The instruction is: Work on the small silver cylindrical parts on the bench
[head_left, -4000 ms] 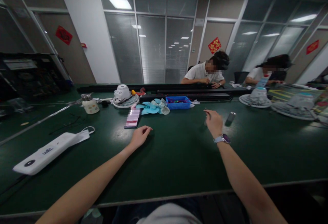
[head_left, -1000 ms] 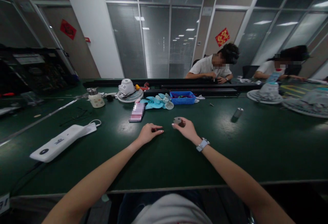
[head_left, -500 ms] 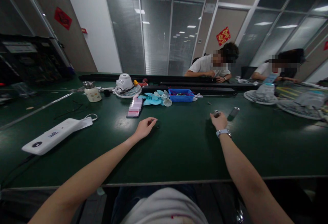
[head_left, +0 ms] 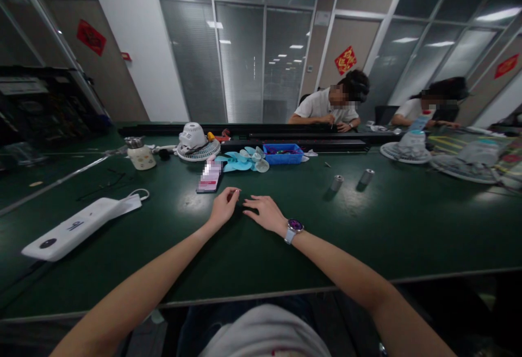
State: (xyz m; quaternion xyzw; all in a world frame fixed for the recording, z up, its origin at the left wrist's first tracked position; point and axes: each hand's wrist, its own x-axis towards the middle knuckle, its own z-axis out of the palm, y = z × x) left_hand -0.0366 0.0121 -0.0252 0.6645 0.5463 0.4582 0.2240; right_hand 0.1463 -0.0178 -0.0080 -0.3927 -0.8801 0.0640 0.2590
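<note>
My left hand rests on the green table with its fingers curled together at the tips. Whatever they may hold is too small to make out. Just to its right is my right hand, fingers stretched toward the left fingertips and holding nothing visible; its wrist wears a watch. Farther right, a grey metal cylinder stands upright beside a second metal cylinder, both apart from my hands. A phone with a lit screen lies beyond my left hand.
Blue fan blades, a blue tray of small parts and a white fan body sit farther back. On the left are a white power bank-like device and a jar. Two people work across the table, near more fan parts.
My right hand has let go of the nearer metal cylinder, leaving it standing, and moved left beside my left hand. Its fingers have opened. The left hand stays nearly in place.
</note>
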